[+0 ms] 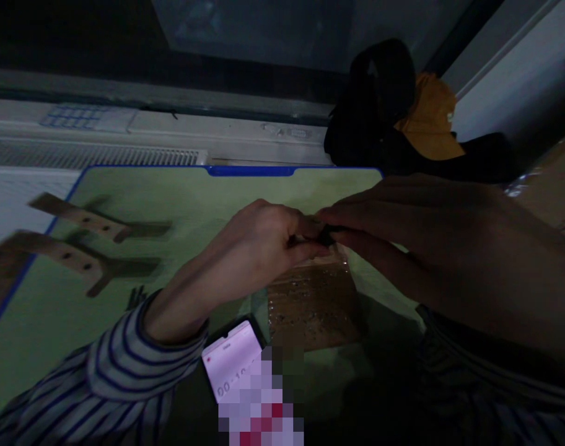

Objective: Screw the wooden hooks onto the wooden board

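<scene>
My left hand (259, 241) and my right hand (403, 229) meet above the middle of a green mat (180, 192) with a blue edge. Both pinch a small dark object (326, 235) between their fingertips; what it is I cannot make out. Under the hands lies a flat brown piece (313, 303) wrapped in shiny clear plastic. Both sleeves are striped.
Two wooden Y-shaped pieces (85, 220) (73, 257) lie on the mat's left side. A lit phone (233, 365) rests near the front. A dark bag with an orange cloth (403, 111) sits at the back right, by a windowsill and radiator grille (96, 155).
</scene>
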The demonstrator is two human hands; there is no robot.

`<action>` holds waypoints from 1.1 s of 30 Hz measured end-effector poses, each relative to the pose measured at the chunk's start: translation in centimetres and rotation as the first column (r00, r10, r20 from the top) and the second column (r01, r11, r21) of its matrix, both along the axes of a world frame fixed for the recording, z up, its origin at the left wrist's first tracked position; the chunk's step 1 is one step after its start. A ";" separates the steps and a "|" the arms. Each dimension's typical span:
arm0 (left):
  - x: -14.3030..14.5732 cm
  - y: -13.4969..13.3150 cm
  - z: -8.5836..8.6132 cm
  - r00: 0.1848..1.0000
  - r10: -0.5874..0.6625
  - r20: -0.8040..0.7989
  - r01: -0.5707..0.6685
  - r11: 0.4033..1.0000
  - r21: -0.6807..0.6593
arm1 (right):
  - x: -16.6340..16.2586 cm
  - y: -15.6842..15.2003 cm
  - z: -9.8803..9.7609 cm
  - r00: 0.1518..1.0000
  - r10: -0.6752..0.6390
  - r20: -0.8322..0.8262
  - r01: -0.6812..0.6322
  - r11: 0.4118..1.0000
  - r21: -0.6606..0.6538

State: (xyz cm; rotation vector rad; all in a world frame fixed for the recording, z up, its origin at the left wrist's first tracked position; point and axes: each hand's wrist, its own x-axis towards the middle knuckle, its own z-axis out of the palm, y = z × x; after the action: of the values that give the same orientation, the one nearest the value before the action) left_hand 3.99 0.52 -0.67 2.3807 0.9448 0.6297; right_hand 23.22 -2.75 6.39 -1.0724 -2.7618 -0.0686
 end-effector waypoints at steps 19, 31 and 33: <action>0.4 -0.4 -0.3 0.999 0.034 -0.013 -0.034 0.999 -0.018 | -0.2 -0.6 0.2 1.000 0.010 -0.028 -0.011 1.000 -0.023; 0.1 -0.2 0.0 0.998 -0.064 -0.018 0.062 0.993 -0.096 | -0.7 -1.0 0.1 0.996 -0.065 0.059 0.067 0.997 -0.038; 0.2 -0.3 0.1 0.998 -0.049 -0.028 0.047 0.997 -0.060 | -1.0 -1.0 0.0 0.996 -0.065 0.069 0.067 0.997 -0.032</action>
State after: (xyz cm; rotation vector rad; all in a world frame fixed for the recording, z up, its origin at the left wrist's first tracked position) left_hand 4.16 0.25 -0.53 2.3593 0.9030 0.5422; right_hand 22.21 -3.77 6.39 -1.1911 -2.7965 -0.0678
